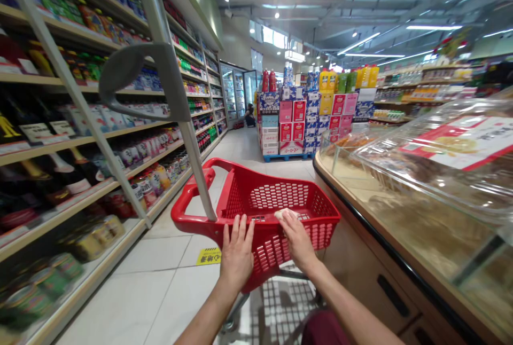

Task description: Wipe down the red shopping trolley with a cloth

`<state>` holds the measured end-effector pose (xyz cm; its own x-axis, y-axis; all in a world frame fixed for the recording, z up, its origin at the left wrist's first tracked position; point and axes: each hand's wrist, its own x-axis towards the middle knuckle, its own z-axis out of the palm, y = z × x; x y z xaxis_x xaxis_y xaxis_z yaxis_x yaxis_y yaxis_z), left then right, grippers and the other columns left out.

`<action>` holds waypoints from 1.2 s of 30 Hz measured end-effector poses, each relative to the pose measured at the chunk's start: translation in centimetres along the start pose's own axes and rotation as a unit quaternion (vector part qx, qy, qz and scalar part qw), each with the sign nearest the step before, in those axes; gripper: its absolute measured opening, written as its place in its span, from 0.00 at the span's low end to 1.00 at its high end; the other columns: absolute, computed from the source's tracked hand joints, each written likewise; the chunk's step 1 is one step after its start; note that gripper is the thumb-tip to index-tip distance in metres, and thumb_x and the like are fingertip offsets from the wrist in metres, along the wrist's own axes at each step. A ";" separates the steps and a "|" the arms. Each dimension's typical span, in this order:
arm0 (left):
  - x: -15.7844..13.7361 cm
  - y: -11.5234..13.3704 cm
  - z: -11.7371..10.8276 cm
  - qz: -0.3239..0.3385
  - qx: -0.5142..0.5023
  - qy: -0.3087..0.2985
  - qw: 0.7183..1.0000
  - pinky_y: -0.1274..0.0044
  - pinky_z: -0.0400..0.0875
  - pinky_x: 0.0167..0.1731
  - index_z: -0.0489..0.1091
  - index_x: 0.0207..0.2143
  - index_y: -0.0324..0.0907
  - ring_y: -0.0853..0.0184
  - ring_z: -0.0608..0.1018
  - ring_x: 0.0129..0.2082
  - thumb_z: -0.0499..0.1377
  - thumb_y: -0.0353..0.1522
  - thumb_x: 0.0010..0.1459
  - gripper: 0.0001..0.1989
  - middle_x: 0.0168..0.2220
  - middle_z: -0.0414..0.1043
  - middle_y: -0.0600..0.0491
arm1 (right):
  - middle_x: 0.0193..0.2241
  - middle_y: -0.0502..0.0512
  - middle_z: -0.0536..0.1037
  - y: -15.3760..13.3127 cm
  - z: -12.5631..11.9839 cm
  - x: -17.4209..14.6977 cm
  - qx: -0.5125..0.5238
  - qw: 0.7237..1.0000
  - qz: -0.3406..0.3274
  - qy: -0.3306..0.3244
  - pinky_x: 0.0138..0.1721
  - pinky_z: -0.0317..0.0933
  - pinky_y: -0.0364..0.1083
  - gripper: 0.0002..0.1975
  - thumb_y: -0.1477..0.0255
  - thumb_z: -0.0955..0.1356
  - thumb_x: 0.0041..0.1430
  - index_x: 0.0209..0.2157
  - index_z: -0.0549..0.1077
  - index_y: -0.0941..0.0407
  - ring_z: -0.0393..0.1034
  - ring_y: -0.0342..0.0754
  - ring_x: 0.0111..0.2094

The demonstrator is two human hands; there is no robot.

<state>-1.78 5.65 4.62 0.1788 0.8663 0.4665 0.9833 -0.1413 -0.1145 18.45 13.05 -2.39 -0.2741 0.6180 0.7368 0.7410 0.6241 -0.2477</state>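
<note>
A red plastic shopping trolley basket (228, 195) with perforated walls stands in front of me on a wheeled frame. My left hand (236, 251) lies against its near side, the fingers stretched out flat up to the rim. Further right, my right hand (297, 241) presses a crumpled whitish cloth (285, 213) onto the near rim, its fingers closed over it. Part of the cloth is hidden under the fingers. Rising from the basket's left end is a metal pole (197, 166) with a grey plastic grip (174, 86) on it.
Shelves (116, 185) of bottles and cans line the left. At right, a display counter (380, 238) carrying clear plastic food boxes (449, 147) stands close to the basket. Stacked drink cartons (292, 126) are ahead, and a person (250, 116) crouches farther back. A yellow sticker (208, 256) marks the floor.
</note>
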 end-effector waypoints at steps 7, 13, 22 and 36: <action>-0.2 0.1 0.4 -0.005 0.007 0.012 1.000 0.61 0.37 0.57 0.55 0.55 0.41 0.55 0.49 0.59 0.54 0.31 0.45 0.31 0.59 0.50 0.44 | 0.55 0.56 0.60 -0.3 -0.3 0.1 -0.004 0.996 0.081 0.033 0.56 0.49 0.55 0.31 0.87 0.54 0.49 0.55 0.58 0.54 0.49 0.48 0.57; -0.2 0.1 0.2 0.004 0.004 -0.001 1.000 0.61 0.37 0.57 0.54 0.55 0.40 0.56 0.48 0.60 0.53 0.31 0.45 0.32 0.59 0.49 0.45 | 0.56 0.53 0.59 -1.3 -0.1 0.3 0.020 0.999 0.042 0.016 0.56 0.48 0.55 0.32 0.87 0.54 0.49 0.56 0.55 0.52 0.47 0.47 0.58; -0.1 0.4 0.0 0.001 0.005 -0.008 1.000 0.60 0.38 0.56 0.54 0.55 0.40 0.55 0.48 0.60 0.52 0.30 0.46 0.31 0.59 0.48 0.44 | 0.57 0.55 0.56 -3.1 1.0 0.7 0.049 0.999 -0.022 0.006 0.56 0.49 0.55 0.31 0.86 0.54 0.50 0.56 0.55 0.53 0.45 0.47 0.59; -0.2 0.2 0.4 0.008 -0.001 0.014 1.000 0.63 0.37 0.57 0.55 0.55 0.41 0.58 0.51 0.59 0.52 0.30 0.46 0.30 0.58 0.52 0.47 | 0.53 0.53 0.63 1.3 -0.5 0.3 -0.025 0.999 0.040 0.015 0.55 0.51 0.54 0.32 0.88 0.53 0.48 0.54 0.60 0.52 0.50 0.46 0.57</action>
<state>-1.68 5.64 4.14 0.1948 0.8505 0.4886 0.9805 -0.1559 -0.1196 19.65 13.76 -2.19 -0.1951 0.6502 0.7343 0.7898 0.5480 -0.2753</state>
